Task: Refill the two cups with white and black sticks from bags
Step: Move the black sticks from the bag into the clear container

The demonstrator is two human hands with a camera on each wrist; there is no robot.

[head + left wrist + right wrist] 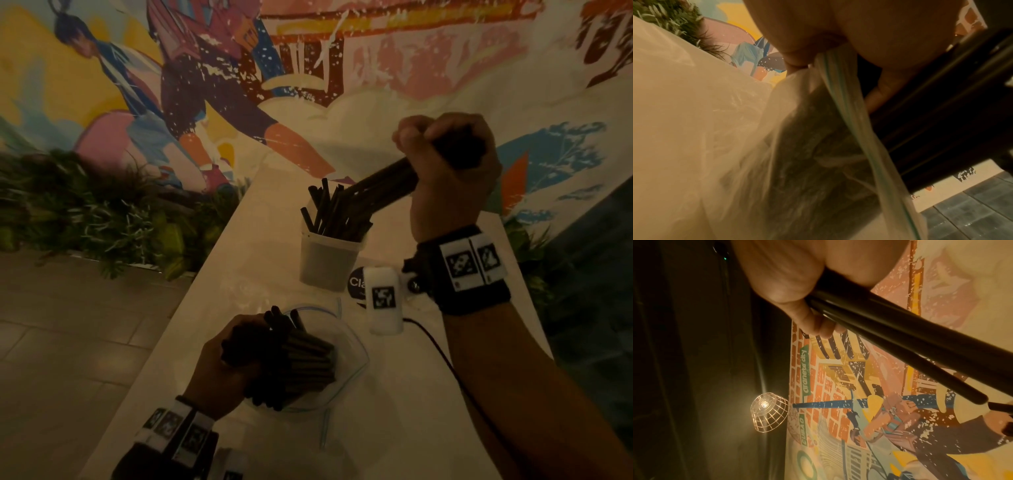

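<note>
A pale plastic cup point(327, 262) stands mid-table with several black sticks point(325, 209) upright in it. Above and right of it my right hand point(448, 164) grips a bundle of black sticks point(387, 183), tilted down with its low end over the cup; the right wrist view shows the same bundle point(890, 331) running out of my fist point(797, 288). Near the table's front left, my left hand point(226, 366) grips a clear zip bag point(346, 346) still holding many black sticks point(305, 359). In the left wrist view my fingers point(797, 53) pinch the bag's plastic point(797, 146) beside those black sticks point(941, 113). No white sticks or second cup show.
The white table point(394, 411) runs away from me, with a tiled floor point(68, 325) dropping off on its left. A dark round sticker point(356, 282) lies behind the cup. A cable point(442, 349) crosses the table's right side. Plants point(85, 212) and a mural point(308, 68) stand beyond.
</note>
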